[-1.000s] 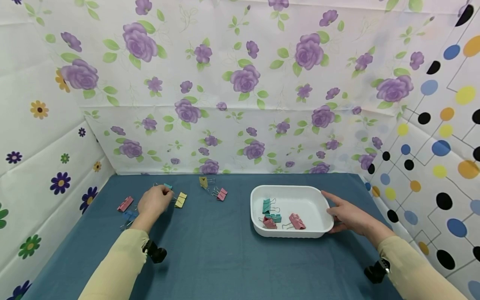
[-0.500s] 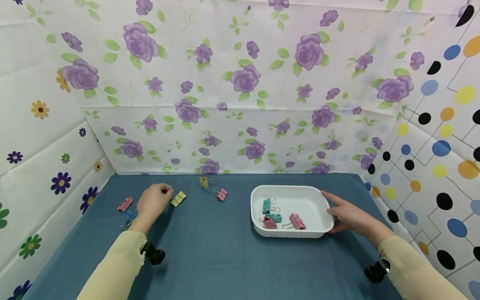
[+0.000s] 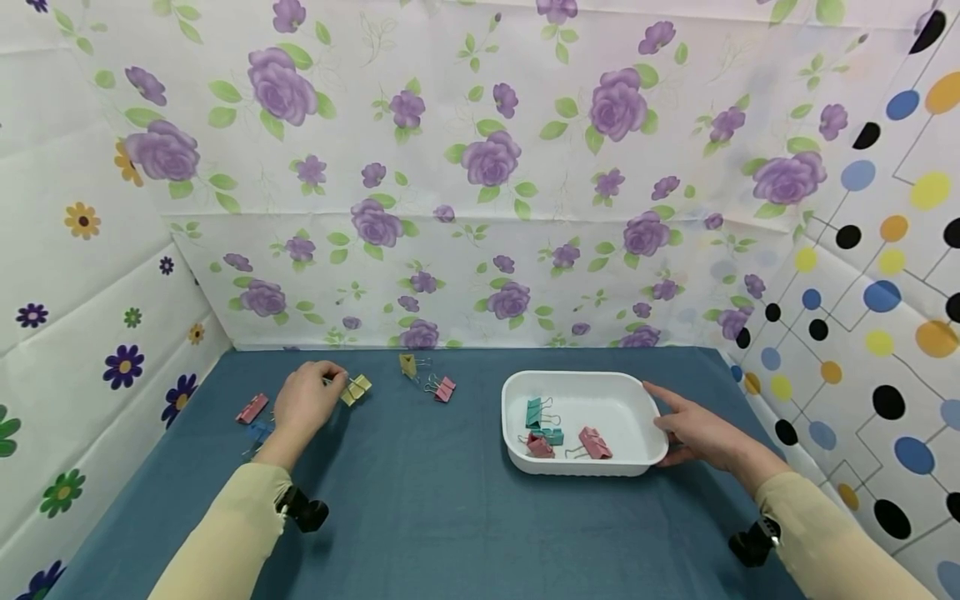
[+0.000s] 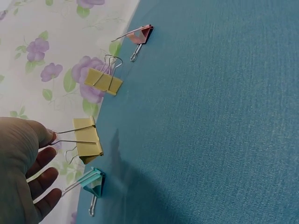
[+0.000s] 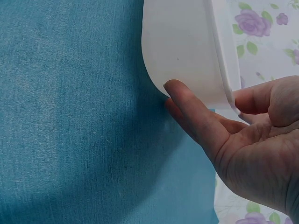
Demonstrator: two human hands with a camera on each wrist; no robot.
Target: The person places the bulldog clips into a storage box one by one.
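My left hand [image 3: 309, 408] pinches a yellow binder clip [image 4: 87, 141] by its wire handles, thumb against a finger, the other fingers loosely bent. In the head view that clip shows just right of the fingertips. A teal binder clip [image 4: 95, 182] lies beside it in the left wrist view; in the head view the hand hides it. My right hand [image 3: 701, 433] holds the right end of a white tray [image 3: 583, 468], one finger at the rim and another low on the outer wall. Inside are two teal clips [image 3: 534, 412] and two pink clips [image 3: 595, 442].
Behind the held clip lie another yellow clip [image 3: 407, 365] and a pink clip [image 3: 442, 388]. Left of my left wrist are a pink clip [image 3: 252, 408] and a blue clip [image 3: 259, 430], partly hidden. Patterned cloth walls edge the blue tablecloth [image 3: 435, 517].
My left hand has shifted slightly up and back, and the yellow clip at its fingertips has turned and moved a little with it. The right hand and tray stay put.
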